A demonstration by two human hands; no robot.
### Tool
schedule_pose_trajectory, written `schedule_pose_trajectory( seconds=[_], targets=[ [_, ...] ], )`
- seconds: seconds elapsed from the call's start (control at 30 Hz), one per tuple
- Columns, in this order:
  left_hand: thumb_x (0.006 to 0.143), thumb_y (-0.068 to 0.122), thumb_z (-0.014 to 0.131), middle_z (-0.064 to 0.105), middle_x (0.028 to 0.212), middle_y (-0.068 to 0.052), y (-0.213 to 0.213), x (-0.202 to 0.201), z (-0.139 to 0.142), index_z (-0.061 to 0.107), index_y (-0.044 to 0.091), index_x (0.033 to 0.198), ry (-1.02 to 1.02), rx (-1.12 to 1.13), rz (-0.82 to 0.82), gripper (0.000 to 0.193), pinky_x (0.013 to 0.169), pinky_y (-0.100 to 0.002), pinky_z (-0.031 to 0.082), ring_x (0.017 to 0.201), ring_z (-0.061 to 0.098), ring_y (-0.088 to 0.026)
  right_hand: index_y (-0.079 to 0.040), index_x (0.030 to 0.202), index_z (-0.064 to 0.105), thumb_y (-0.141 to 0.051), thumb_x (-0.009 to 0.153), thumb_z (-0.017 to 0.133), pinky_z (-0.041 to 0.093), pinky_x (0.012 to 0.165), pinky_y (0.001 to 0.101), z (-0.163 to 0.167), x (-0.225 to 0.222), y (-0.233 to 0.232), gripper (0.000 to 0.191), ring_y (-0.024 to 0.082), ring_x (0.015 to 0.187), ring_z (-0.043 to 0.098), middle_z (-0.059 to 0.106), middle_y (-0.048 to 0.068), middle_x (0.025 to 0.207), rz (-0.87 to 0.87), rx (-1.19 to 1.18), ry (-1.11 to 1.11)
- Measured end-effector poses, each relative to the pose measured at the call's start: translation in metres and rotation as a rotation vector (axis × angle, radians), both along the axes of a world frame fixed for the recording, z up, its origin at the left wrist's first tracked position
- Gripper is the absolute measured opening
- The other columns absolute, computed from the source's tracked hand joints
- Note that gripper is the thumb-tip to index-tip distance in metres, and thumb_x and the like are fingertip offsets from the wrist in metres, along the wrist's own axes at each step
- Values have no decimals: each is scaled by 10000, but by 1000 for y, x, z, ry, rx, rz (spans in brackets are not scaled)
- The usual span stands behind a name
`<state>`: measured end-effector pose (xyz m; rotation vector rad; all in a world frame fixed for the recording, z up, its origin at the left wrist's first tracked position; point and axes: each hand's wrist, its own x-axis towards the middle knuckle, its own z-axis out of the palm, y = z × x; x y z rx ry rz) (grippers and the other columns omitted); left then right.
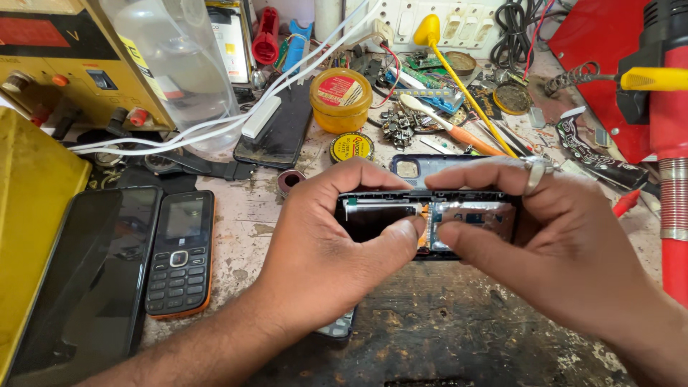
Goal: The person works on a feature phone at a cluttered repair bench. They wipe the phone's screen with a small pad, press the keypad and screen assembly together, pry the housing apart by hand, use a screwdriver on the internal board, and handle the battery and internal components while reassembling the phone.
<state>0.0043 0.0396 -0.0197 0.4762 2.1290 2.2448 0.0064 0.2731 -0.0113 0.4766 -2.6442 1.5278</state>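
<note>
Both hands hold an opened black phone (430, 218) sideways above the worn workbench, its inner parts and metal shields facing me. My left hand (326, 251) grips its left end, thumb pressed near the middle of the board. My right hand (566, 244), with a ring on one finger, grips the right end, thumb beside the left thumb. Another phone back with a camera hole (419, 166) lies just behind.
A keypad phone (179, 251) and a black smartphone (89, 279) lie at the left beside a yellow box (29, 208). Behind are a yellow power supply (64, 57), a clear bottle (179, 64), white cables, a yellow tin (341, 99), tools, and a red hot-air tool (670, 143) at right.
</note>
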Motion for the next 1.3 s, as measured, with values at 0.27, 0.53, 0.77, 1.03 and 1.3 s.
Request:
schedule_pose_trajectory(
  seconds=[0.27, 0.53, 0.77, 1.03, 1.3],
  targets=[
    [830, 96, 802, 680, 813, 49, -2, -2, 2, 692, 44, 1023, 46, -1, -10, 228, 563, -188, 507, 681, 586, 6, -19, 1283, 723, -35, 886, 818, 403, 477, 151, 5, 1, 2, 409, -33, 628, 570, 762, 12, 827, 90, -69, 47],
    [826, 96, 798, 689, 787, 40, -4, -4, 5, 690, 38, 1019, 32, -13, -26, 229, 556, -194, 520, 665, 607, -1, -24, 1272, 701, -45, 860, 782, 507, 556, 144, 8, -2, -2, 420, -24, 757, 660, 772, -4, 897, 162, -176, -21],
    [834, 98, 798, 686, 783, 46, -6, -5, 4, 698, 37, 1011, 56, -37, -24, 212, 556, -193, 513, 666, 598, 3, -17, 1315, 725, -36, 895, 797, 493, 569, 151, 5, -4, 0, 427, -10, 762, 647, 768, 11, 884, 165, -128, 11],
    [835, 100, 797, 690, 829, 46, -3, -6, 0, 688, 46, 1016, 62, -16, -28, 218, 605, -189, 539, 714, 612, 3, -13, 1340, 675, -7, 856, 806, 558, 643, 174, -1, -5, 2, 502, 29, 828, 702, 769, 21, 936, 178, -179, -31],
    [835, 100, 795, 683, 810, 39, -4, -6, 1, 692, 45, 1007, 56, -39, -29, 208, 592, -191, 530, 696, 606, -4, -6, 1353, 677, 4, 874, 804, 564, 664, 176, 3, -4, -3, 496, 36, 848, 709, 784, 39, 960, 194, -183, -33]
  ],
)
